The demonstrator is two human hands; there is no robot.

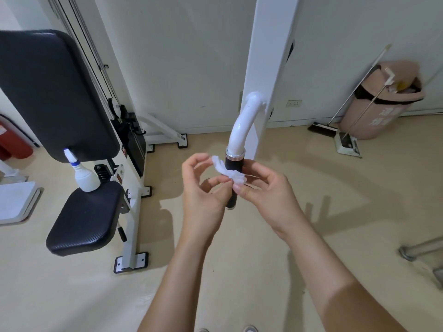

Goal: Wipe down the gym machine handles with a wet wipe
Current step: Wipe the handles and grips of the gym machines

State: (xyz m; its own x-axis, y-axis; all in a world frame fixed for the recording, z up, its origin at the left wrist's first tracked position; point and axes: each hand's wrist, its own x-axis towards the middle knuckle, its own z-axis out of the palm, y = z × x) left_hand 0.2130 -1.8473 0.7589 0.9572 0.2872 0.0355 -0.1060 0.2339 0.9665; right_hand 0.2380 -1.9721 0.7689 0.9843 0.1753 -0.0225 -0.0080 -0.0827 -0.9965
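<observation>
A black handle grip (234, 163) with chrome end rings hangs from a curved white tube (243, 123) on the machine's white upright. A crumpled white wet wipe (229, 172) lies across the front of the grip. My right hand (266, 195) pinches one end of the wipe between thumb and fingers. My left hand (203, 188) holds the other end with its fingertips, the other fingers curled. Both hands hide the middle of the grip; its lower end (230, 204) shows between them.
A black padded seat (86, 219) and backrest (52, 92) stand at left, with a white spray bottle (84, 174) on the seat. A pink bin (381, 101), broom and dustpan (347, 144) stand by the far wall. A metal bar (422, 250) lies at right.
</observation>
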